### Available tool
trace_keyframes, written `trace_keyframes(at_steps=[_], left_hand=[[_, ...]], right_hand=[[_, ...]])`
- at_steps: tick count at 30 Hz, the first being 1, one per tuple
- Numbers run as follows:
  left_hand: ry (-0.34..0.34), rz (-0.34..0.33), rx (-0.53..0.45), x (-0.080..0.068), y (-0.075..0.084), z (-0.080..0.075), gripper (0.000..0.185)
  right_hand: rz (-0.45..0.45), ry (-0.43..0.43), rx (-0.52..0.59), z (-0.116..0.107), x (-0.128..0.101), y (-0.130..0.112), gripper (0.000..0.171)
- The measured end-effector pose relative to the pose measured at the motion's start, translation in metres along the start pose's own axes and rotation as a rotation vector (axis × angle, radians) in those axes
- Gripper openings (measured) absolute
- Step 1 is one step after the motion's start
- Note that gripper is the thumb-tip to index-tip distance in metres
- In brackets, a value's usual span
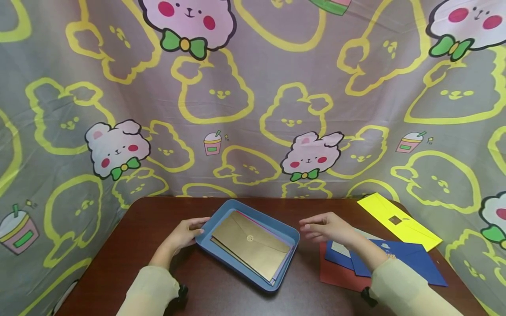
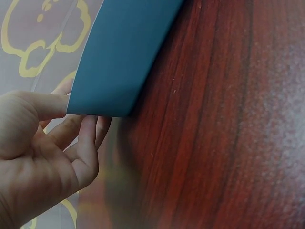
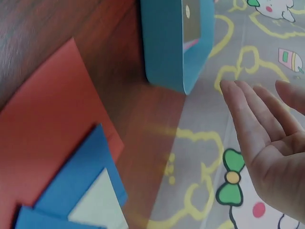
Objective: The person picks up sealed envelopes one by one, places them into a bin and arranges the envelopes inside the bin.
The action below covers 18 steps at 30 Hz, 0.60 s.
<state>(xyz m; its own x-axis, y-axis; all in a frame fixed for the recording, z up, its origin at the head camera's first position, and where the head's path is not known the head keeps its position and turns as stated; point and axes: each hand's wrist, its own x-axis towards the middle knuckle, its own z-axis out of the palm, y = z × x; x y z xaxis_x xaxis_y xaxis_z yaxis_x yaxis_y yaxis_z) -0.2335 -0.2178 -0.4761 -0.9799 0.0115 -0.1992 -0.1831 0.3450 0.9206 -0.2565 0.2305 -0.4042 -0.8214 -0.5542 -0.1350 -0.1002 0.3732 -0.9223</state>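
A: Table point(image 1: 166, 210), dark wood. On it, about centre and set at an angle, the blue tray point(image 1: 237, 207). Handling estimate?

B: Looks like rigid plastic with a low wall, probably light and stiff. Smooth surface on polished wood, so I judge it would slide readily. The rim at a short end or corner seems the best place to grip; the wall is low enough for a thumb over and fingers under.

A: Contents?

B: A gold envelope point(image 1: 251, 244) lies flat on top, flap closed with a round seal. Pink and lilac sheets show at the edges beneath it. All thin paper: light, flexible, liable to shift if the tray tilts.

A: Beside the tray?

B: On the person's right, a red sheet point(image 1: 336, 274) with blue envelopes point(image 1: 411, 259) overlapping it; further back, a yellow envelope point(image 1: 399, 221).

A: Left hand point(image 1: 186, 235)?

B: At the tray's left corner. The wrist view shows the thumb on the outer wall and the fingers curled just under the edge: a light grip on the tray.

A: Right hand point(image 1: 326, 227)?

B: Released, fingers straight and relaxed, palm turned inward. It hangs near the tray's right corner, not touching, holding nothing.
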Motion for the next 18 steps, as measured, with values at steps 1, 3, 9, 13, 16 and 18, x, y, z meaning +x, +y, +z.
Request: trace_keyframes(at_steps=[1, 3, 9, 13, 16, 18], left_hand=[[-0.003, 0.0, -0.004, 0.0, 0.0, 0.0, 0.043], [-0.008, 0.001, -0.011, 0.001, -0.001, 0.0, 0.043], [-0.01, 0.002, -0.002, 0.002, -0.001, -0.001, 0.043], [-0.003, -0.004, 0.009, 0.002, -0.001, -0.001, 0.043], [0.0, -0.008, 0.003, 0.002, -0.001, -0.001, 0.043], [-0.005, -0.009, -0.003, 0.001, -0.001, 0.0, 0.044]], right_hand=[[-0.012, 0.004, -0.015, -0.004, -0.001, 0.0, 0.043], [-0.028, 0.019, -0.042, -0.011, -0.004, 0.001, 0.043], [-0.053, 0.095, -0.123, -0.035, -0.016, 0.002, 0.041], [-0.036, 0.186, -0.179, -0.049, -0.023, 0.006, 0.042], [-0.016, 0.271, -0.196, -0.059, -0.028, 0.011, 0.042], [0.0, 0.33, -0.207, -0.065, -0.032, 0.014, 0.042]])
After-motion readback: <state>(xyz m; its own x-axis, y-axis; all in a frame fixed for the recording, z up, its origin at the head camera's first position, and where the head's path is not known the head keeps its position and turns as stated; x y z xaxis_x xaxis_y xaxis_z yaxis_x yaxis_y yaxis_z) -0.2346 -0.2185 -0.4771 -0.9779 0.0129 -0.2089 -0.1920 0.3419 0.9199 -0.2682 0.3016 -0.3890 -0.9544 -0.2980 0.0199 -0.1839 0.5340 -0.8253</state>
